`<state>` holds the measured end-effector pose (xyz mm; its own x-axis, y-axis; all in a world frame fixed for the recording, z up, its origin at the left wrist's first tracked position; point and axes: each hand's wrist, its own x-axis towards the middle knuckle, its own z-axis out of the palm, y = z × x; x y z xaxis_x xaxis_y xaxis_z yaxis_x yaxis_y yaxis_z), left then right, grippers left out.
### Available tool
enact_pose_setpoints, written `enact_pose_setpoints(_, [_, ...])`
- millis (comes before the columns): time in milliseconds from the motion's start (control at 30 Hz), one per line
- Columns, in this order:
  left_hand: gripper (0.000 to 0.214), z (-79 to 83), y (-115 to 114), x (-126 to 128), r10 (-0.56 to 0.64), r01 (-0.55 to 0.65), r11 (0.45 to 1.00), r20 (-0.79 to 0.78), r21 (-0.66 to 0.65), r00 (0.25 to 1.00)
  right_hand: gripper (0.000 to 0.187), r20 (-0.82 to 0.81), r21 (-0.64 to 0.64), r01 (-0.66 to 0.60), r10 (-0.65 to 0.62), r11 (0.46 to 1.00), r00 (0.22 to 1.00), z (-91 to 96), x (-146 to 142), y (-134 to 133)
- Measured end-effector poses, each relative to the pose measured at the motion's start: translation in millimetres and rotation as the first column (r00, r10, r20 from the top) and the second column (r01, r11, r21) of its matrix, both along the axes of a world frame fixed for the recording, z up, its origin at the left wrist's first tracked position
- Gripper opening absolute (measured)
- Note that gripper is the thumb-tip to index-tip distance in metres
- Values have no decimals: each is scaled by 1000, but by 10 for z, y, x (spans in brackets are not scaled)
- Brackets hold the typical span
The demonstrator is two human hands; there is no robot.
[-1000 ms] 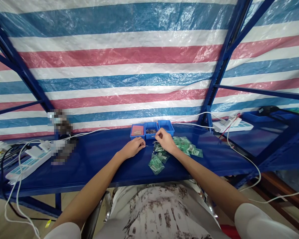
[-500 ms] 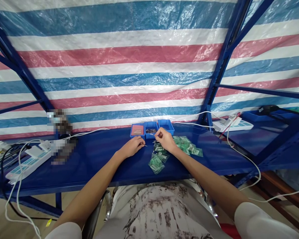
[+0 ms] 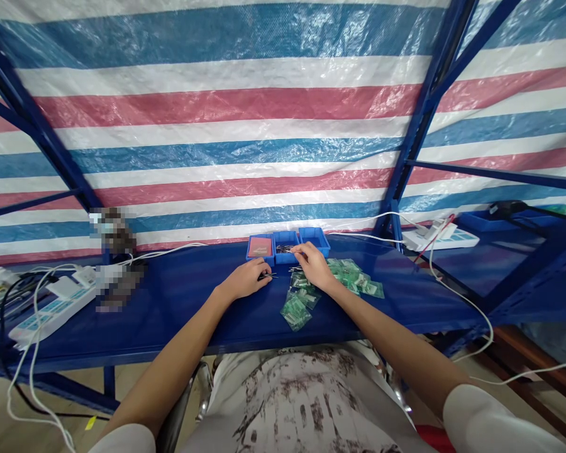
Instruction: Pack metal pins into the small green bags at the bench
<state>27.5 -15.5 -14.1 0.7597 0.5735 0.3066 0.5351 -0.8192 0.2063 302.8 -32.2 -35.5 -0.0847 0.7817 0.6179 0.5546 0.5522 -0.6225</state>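
My left hand (image 3: 248, 278) rests low over the table, fingers pinched on thin metal pieces (image 3: 268, 275) whose ends stick out to the right. My right hand (image 3: 312, 263) is at the front right of the middle blue bin (image 3: 287, 258), thumb and fingers closed on a thin, light-coloured piece (image 3: 294, 252) that points left over the bin. Small dark metal parts (image 3: 283, 249) lie in that bin. Just under my right hand are several thin dark pieces (image 3: 296, 269). Their exact kind is too small to tell.
A blue bin with a pink sheet (image 3: 260, 244) stands left, another blue bin (image 3: 314, 236) right. Green-looking clear bags (image 3: 296, 312) lie in front, with more green bags (image 3: 351, 274) to the right. Power strips (image 3: 56, 313) and white cables flank the blue table (image 3: 179, 302).
My right hand stays beside the middle bin, its fingers shifted slightly. More of the thin pieces shows at the fingertips of my left hand, which has moved slightly left.
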Motion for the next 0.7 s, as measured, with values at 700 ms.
enact_pose_setpoints(700, [18, 46, -47, 15, -4, 4, 999, -5, -35, 1000, 19, -47, -53, 15, -18, 998, 999, 25, -42, -39])
